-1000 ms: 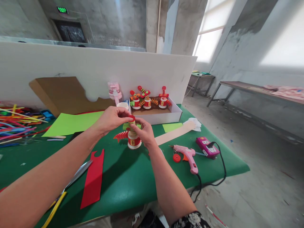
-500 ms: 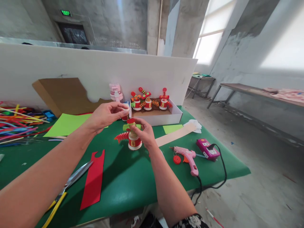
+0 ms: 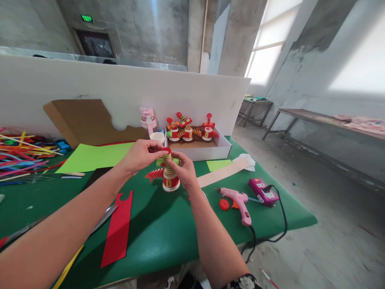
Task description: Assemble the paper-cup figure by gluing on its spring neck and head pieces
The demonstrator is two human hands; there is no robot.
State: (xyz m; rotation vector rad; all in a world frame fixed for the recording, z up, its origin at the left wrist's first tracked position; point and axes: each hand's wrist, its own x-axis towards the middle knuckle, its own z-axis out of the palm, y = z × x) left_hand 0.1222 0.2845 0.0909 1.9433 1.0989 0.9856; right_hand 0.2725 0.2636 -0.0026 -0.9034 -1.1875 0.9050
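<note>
A small paper-cup figure stands upright on the green table, with a red band, a folded red paper strip out to its left, a green roll across it and a red disc on top. Fingers of my left hand pinch at the disc's edge. My right hand grips the figure's upper part from the right, around the green roll and the folded paper neck. Where the fingertips meet, the exact contact is partly hidden.
Behind stands a white box with several similar figures, beside a white cup. A pink glue gun and purple power block lie right. Red card and scissors lie left, partly under my forearm. Green sheets and craft sticks lie further back.
My left hand has come down and right onto the red disc at the figure's top. The white cup behind is now more exposed. My right hand keeps its hold.
</note>
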